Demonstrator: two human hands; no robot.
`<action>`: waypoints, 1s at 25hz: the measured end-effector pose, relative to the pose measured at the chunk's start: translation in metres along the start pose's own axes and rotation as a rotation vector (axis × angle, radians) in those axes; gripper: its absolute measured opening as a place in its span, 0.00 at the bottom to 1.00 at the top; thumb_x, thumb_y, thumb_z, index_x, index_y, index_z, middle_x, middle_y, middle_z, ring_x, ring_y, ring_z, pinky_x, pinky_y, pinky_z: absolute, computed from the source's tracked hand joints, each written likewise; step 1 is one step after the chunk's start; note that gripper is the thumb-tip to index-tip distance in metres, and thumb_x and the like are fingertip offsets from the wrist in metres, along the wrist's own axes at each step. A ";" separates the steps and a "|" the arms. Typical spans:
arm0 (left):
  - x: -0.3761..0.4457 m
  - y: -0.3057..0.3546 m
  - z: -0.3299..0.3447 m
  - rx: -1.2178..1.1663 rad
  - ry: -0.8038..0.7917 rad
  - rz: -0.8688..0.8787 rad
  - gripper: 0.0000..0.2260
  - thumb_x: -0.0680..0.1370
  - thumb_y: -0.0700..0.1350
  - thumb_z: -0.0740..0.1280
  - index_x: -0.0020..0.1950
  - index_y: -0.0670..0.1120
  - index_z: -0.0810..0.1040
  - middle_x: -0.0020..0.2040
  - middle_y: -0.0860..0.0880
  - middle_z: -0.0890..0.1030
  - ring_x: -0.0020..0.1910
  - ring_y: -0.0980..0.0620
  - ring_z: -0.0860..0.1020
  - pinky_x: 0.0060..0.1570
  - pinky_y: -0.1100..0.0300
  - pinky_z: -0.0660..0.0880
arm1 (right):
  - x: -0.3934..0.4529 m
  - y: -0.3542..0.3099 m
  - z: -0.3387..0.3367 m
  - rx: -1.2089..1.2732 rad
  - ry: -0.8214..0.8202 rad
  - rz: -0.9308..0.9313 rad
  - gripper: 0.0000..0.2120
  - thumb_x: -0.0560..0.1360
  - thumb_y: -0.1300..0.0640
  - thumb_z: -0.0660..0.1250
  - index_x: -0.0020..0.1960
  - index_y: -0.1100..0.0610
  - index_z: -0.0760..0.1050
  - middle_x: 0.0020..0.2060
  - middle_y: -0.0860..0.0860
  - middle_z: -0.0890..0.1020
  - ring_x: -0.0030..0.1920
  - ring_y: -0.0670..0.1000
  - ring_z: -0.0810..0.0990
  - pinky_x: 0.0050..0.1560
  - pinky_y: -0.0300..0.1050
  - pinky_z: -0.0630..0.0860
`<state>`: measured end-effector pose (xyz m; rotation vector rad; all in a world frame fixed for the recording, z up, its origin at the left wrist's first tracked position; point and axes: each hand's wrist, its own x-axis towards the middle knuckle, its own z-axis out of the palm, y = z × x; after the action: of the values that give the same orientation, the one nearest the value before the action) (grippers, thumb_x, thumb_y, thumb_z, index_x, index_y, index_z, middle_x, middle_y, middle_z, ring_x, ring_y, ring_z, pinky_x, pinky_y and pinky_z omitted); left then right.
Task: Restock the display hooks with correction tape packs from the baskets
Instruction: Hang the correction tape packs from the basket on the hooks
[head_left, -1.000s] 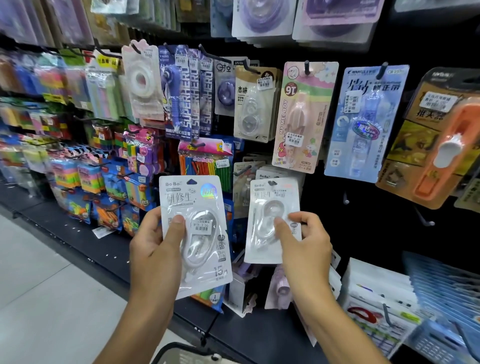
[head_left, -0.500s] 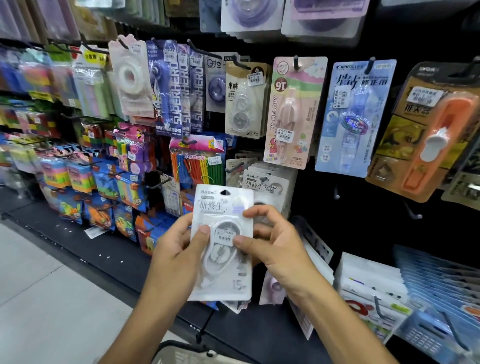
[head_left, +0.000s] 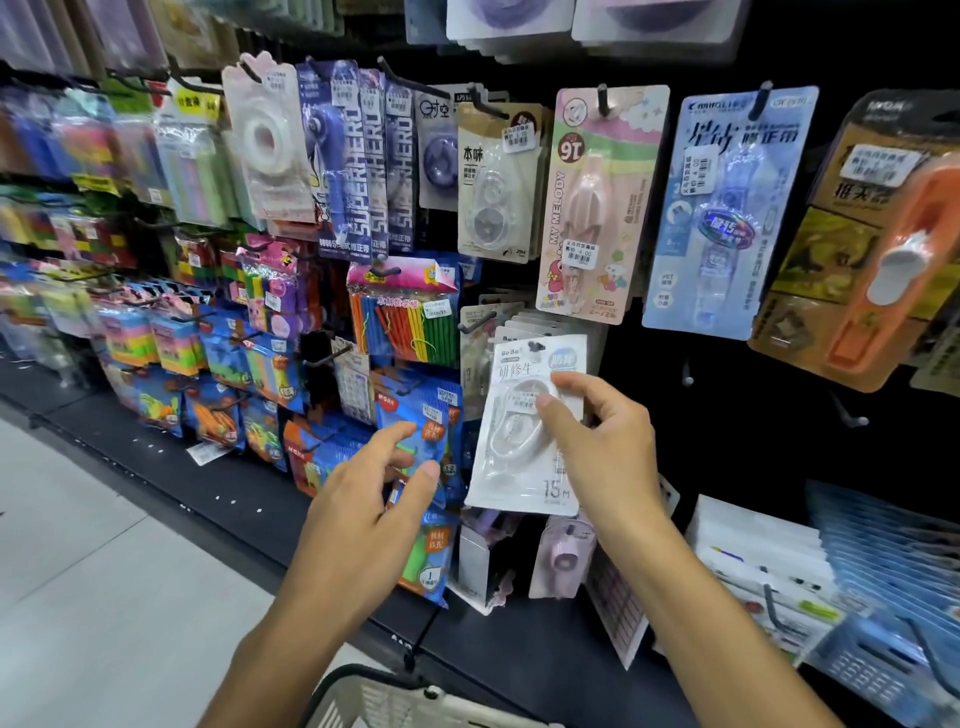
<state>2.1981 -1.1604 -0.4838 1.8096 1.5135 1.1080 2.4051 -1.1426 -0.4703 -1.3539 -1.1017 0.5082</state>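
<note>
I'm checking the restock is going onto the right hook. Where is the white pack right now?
The white pack sits mid-frame, pinched by the right hand, before the matching packs below the pink My Melody card.

This is a stationery shop aisle. A black display wall (head_left: 727, 415) carries rows of metal hooks, each hung with carded packs: correction tape packs (head_left: 602, 202), a roll of tape (head_left: 262, 140) in a blister card, bundles of coloured sticks (head_left: 402, 332). Small white price stickers (head_left: 579, 257) sit on nearly every pack. Brightly coloured goods crowd the hooks further left, above a dark base shelf (head_left: 218, 493) and a pale tiled floor (head_left: 78, 571). A shopping basket (head_left: 374, 701) shows at the bottom edge.
</note>
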 end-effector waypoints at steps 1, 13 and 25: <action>-0.001 0.000 0.001 0.009 -0.009 -0.002 0.21 0.79 0.59 0.63 0.72 0.60 0.72 0.58 0.58 0.80 0.60 0.58 0.77 0.61 0.52 0.74 | 0.003 0.001 0.000 -0.029 -0.010 0.035 0.12 0.77 0.50 0.71 0.60 0.46 0.81 0.50 0.39 0.82 0.45 0.44 0.80 0.50 0.44 0.80; 0.001 -0.005 -0.003 -0.019 0.017 0.051 0.17 0.78 0.60 0.65 0.67 0.62 0.75 0.57 0.63 0.80 0.56 0.66 0.77 0.53 0.60 0.74 | 0.030 0.024 0.006 -1.116 -0.494 -0.351 0.23 0.81 0.58 0.58 0.75 0.49 0.66 0.82 0.44 0.45 0.81 0.50 0.41 0.78 0.60 0.48; -0.056 -0.099 0.037 0.633 -0.738 -0.041 0.17 0.81 0.50 0.67 0.70 0.49 0.75 0.63 0.44 0.80 0.63 0.42 0.78 0.58 0.54 0.74 | -0.071 0.095 0.014 -0.790 -0.462 -0.190 0.14 0.77 0.60 0.62 0.61 0.55 0.80 0.62 0.55 0.81 0.60 0.61 0.78 0.58 0.54 0.76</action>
<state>2.1749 -1.1872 -0.5977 2.2111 1.4782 -0.1394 2.3895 -1.1747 -0.5847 -1.8228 -1.9209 0.2449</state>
